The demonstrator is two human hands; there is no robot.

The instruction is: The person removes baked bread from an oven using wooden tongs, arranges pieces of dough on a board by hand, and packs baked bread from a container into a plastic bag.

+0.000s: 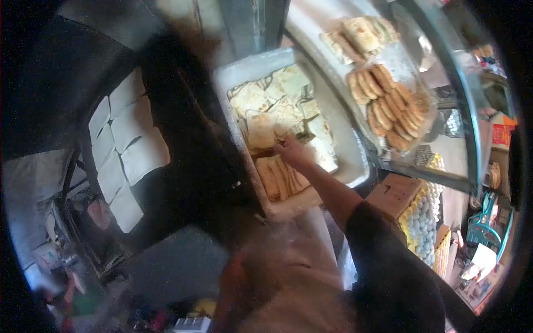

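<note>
My right hand (pixel 291 151) reaches into a white rectangular tub (pixel 350 150) from the lower right. Its fingers are closed at the edge of a browned square flatbread (pixel 261 130) lying among several others. Just below the hand, folded flatbreads (pixel 273 177) stand side by side in the near end of the tub. To the left, several pale square sheets of dough (pixel 145 155) lie on a dark round surface. My left hand does not show.
Right of the tub, a tray (pixel 402 61) behind a glass-and-metal frame (pixel 472 127) holds long browned breads (pixel 383 100) and folded flatbreads (pixel 361 36). A cardboard box (pixel 393 194) and stacked egg trays (pixel 423 222) stand below it. Dark machinery edges the left side.
</note>
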